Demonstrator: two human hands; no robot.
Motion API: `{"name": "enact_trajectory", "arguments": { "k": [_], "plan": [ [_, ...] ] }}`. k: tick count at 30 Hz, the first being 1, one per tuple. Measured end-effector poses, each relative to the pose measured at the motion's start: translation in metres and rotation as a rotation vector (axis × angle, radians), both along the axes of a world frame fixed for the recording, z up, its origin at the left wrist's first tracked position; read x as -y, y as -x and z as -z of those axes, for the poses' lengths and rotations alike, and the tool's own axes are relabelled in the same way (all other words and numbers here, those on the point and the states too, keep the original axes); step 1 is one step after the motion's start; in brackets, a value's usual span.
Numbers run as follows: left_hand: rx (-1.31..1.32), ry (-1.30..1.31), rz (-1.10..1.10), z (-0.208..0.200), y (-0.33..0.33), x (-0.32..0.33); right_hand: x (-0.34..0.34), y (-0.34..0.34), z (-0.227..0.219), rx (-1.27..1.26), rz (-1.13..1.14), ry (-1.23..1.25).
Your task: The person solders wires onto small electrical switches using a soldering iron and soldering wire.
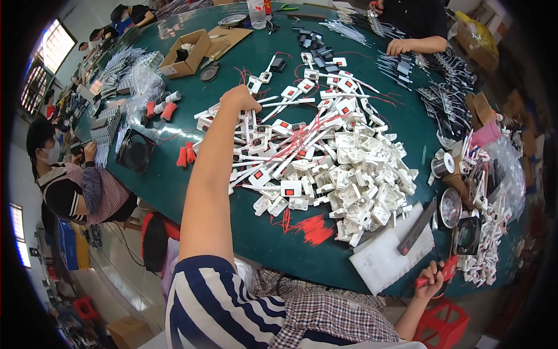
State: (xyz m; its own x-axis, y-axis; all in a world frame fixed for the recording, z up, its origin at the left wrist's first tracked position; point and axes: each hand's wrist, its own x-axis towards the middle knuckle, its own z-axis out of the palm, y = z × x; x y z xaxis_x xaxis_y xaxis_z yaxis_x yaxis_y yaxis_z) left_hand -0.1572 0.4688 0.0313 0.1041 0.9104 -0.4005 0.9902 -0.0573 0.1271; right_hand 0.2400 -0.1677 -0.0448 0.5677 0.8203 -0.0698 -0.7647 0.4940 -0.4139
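Observation:
My left arm stretches far over the table, and my left hand (239,99) is at the far left edge of a heap of white plastic housings with red switches (290,187). Its fingers curl down among them; what they grip is hidden. Thin white stems and red wires (299,136) run through the heap. At the lower right, my right hand (431,281) is closed around a red-handled tool (446,270), whose exact kind is unclear. Just left of it lie a white slab (386,256) and a dark flat bar (417,228).
Empty-looking white shells (366,174) pile up nearer me. A solder reel (443,164), a round metal dish (450,207) and a small fan (467,235) stand at right. A cardboard box (186,55) and black fan (135,151) sit at left. A co-worker's hand (401,46) is across the table.

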Motion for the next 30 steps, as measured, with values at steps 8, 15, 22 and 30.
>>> {"name": "enact_trajectory", "arguments": {
  "k": [8, 15, 22, 30],
  "plan": [
    [0.010, -0.227, 0.136, -0.018, -0.011, 0.019, -0.002, -0.001, 0.000, -0.009, -0.015, -0.027],
    [0.057, -0.395, 0.376, -0.072, -0.055, 0.056, -0.001, -0.002, -0.001, -0.026, -0.019, -0.028],
    [0.081, -0.686, 0.838, -0.121, -0.144, 0.126, -0.009, 0.003, -0.006, -0.032, -0.022, -0.019],
    [0.290, -0.565, 1.535, -0.119, -0.279, 0.262, -0.003, 0.002, -0.005, -0.022, 0.029, -0.021]
  ]
}}
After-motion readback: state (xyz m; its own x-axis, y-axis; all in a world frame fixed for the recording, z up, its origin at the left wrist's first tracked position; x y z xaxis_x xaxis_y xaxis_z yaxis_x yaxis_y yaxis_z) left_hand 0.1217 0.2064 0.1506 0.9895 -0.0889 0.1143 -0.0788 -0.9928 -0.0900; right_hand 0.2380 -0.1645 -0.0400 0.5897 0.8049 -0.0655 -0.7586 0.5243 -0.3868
